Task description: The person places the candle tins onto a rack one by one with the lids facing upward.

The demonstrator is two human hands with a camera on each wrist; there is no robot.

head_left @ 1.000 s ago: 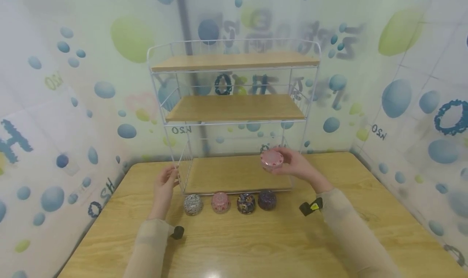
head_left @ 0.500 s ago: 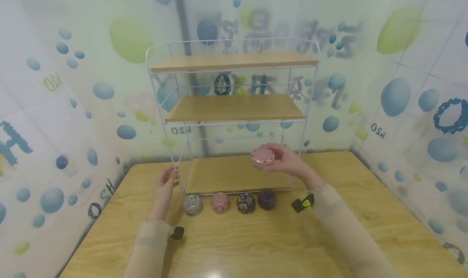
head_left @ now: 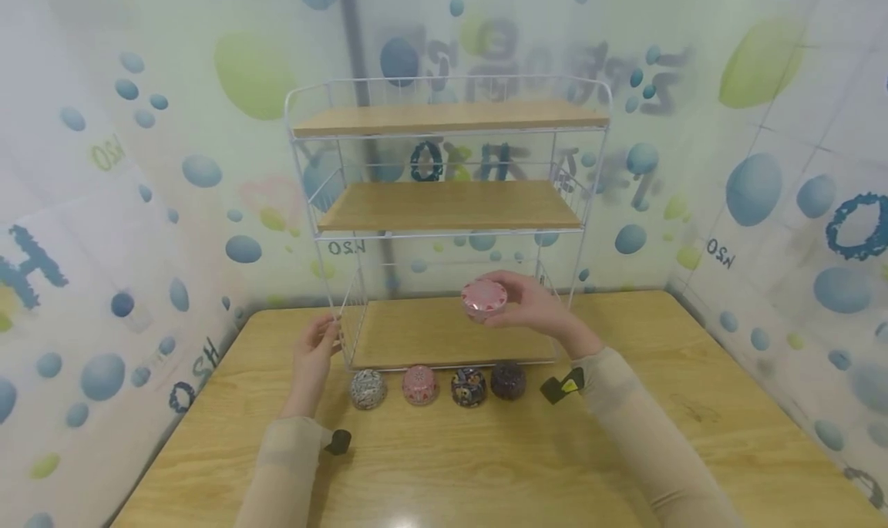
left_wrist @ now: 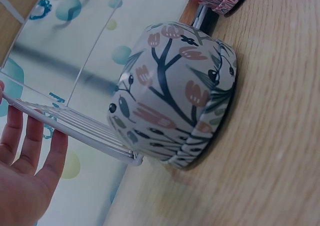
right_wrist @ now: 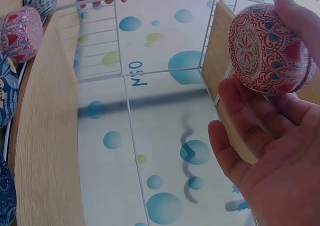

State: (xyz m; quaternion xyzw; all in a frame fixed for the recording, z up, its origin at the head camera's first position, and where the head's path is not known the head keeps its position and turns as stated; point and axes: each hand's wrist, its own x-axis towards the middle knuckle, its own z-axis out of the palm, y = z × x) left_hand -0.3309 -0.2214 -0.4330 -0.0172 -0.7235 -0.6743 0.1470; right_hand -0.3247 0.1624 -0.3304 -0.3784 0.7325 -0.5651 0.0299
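My right hand (head_left: 534, 310) grips a round pink tin (head_left: 484, 300) between thumb and fingers, above the bottom shelf of a white wire rack (head_left: 451, 204). In the right wrist view the tin (right_wrist: 270, 48) shows a red and blue medallion pattern, with the thumb over its rim. My left hand (head_left: 314, 354) holds the rack's left side; in the left wrist view its fingers reach behind the white side rail (left_wrist: 75, 132). A white flower-print tin (left_wrist: 172, 95) stands just beside that rail.
Along the rack's front edge stand the flower-print tin, another pink tin (head_left: 420, 385), a dark multicoloured tin (head_left: 468, 387) and a dark purple tin (head_left: 509, 380). The wooden table (head_left: 444, 466) extends in front. Patterned sheets (head_left: 257, 73) close in the back and sides.
My right hand has carried the pink tin leftward and slightly up over the bottom shelf. The left hand stays at the rack's side; the row of tins has not moved.
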